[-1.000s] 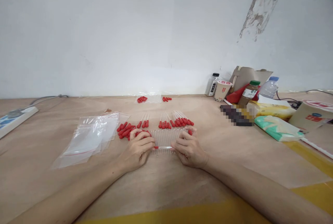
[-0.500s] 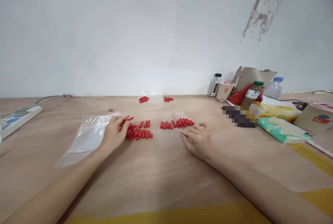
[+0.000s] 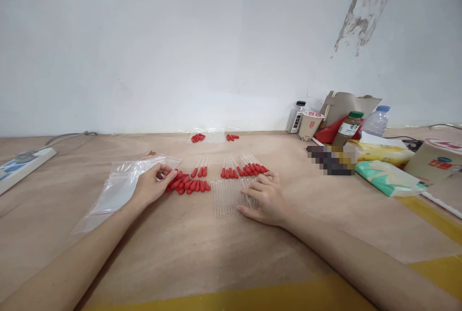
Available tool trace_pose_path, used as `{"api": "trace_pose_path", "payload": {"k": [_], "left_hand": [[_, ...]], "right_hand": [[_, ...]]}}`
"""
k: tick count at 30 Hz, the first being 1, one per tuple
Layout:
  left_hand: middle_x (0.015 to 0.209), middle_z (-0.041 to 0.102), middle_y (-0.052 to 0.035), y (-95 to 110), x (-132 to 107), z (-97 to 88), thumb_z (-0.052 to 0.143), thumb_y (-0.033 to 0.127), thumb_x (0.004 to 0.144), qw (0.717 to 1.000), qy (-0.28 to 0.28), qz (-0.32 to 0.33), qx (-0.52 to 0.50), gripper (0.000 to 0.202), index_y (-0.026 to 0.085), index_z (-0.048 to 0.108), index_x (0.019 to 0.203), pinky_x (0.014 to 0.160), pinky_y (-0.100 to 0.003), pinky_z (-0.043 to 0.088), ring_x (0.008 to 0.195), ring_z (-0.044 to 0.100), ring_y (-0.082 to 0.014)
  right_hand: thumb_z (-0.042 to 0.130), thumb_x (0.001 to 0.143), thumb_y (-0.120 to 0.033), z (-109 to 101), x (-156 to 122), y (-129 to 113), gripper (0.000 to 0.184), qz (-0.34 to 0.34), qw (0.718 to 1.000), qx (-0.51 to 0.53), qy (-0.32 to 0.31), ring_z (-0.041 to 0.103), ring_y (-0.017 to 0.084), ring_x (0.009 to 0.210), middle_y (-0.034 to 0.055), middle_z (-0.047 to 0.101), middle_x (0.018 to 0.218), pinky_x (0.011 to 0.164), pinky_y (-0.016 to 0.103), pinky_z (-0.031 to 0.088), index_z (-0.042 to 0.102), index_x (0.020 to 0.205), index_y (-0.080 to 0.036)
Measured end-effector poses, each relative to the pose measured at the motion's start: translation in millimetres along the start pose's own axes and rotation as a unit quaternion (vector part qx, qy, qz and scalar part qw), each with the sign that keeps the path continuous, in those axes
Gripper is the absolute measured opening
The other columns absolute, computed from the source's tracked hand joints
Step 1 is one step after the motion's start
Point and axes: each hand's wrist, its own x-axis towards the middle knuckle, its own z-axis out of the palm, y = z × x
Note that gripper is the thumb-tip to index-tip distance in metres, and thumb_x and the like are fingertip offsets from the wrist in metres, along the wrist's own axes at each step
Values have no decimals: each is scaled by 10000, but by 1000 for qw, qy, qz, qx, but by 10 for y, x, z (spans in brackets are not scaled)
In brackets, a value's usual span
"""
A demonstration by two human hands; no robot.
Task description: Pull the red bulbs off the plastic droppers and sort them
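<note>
My left hand (image 3: 153, 185) lies at the left end of a pile of loose red rubber caps (image 3: 189, 185), its fingertips pinched on one cap. Just left of it is a stack of clear zip bags (image 3: 122, 185). My right hand (image 3: 265, 198) rests with curled fingers on the right side of a row of clear glass tubes (image 3: 227, 195) laid side by side on the wooden table (image 3: 216, 248). Behind the tubes lie several finished droppers with red caps (image 3: 245, 170), in small groups.
More red-capped pieces (image 3: 198, 137) lie by the wall. A power strip (image 3: 21, 161) sits at far left. At right stand bottles, a cup (image 3: 309, 125), a brown paper bag (image 3: 346, 106), a tissue pack (image 3: 386, 178) and a round box (image 3: 435, 159).
My left hand left the tubes, swung out to the caps by the bags and now pinches one. My right hand stayed on the tubes' right side, sliding slightly inward.
</note>
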Motion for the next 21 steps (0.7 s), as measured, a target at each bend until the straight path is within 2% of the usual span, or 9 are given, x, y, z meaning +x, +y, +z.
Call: {"api": "trace_pose_path", "payload": {"k": [3, 6, 8, 10, 13, 16, 18, 21], "left_hand": [[783, 659, -8, 2, -9, -19, 541, 538, 721, 1000, -1, -6, 2, 346, 211, 618, 804, 624, -279, 439, 687, 569, -174], [781, 653, -4, 45, -8, -62, 491, 510, 756, 999, 46, -8, 21, 321, 216, 614, 795, 598, -276, 422, 674, 561, -177], [818, 652, -7, 100, 17, -88, 477, 485, 760, 996, 69, 14, 47, 300, 219, 612, 786, 611, -280, 419, 709, 559, -186], [864, 650, -22, 182, 66, -95, 492, 467, 740, 993, 67, 46, 90, 282, 221, 626, 770, 675, -303, 425, 794, 562, -212], [955, 636, -51, 359, 184, -51, 505, 467, 713, 981, 2, 59, 183, 282, 244, 667, 774, 828, -394, 387, 978, 529, -280], [1074, 613, -74, 560, 328, 53, 512, 478, 691, 962, -106, 17, 250, 293, 268, 693, 784, 914, -480, 309, 1104, 462, -334], [1020, 640, -104, 672, 418, 138, 560, 462, 641, 953, -152, -13, 263, 266, 247, 701, 712, 896, -506, 313, 1092, 472, -369], [825, 677, -143, 774, 511, 254, 621, 389, 573, 944, -186, -44, 269, 197, 198, 668, 568, 821, -511, 361, 988, 537, -399]], "right_hand": [[575, 719, -566, -7, -5, 2, 397, -4, 1000, 1, -13, 508, 187, 769, 27, 645, 715, 854, 419, 247, 676, 890, -222], [569, 711, -588, -3, -13, 6, 432, -7, 1000, -1, -20, 505, 192, 777, 33, 640, 732, 857, 427, 246, 670, 913, -220], [570, 705, -600, 1, -18, 7, 446, -7, 1000, -2, -24, 505, 195, 780, 33, 637, 738, 857, 431, 246, 667, 918, -220], [564, 704, -611, 4, -21, 4, 454, -7, 1000, -2, -28, 507, 198, 783, 33, 636, 739, 851, 432, 248, 665, 915, -222], [550, 707, -626, -2, -12, -1, 474, -7, 1000, 3, -22, 514, 200, 781, 37, 638, 735, 839, 424, 254, 665, 911, -214], [553, 722, -606, -28, 9, 3, 462, 3, 1000, 14, -9, 527, 196, 786, 40, 651, 756, 845, 411, 253, 662, 915, -201], [556, 750, -562, -53, 23, 22, 413, 25, 999, 21, 3, 537, 188, 792, 37, 662, 782, 850, 397, 248, 659, 921, -200], [534, 812, -470, -83, 32, 84, 302, 83, 996, 24, 29, 542, 164, 763, 26, 671, 771, 850, 379, 237, 665, 884, -207]]}}
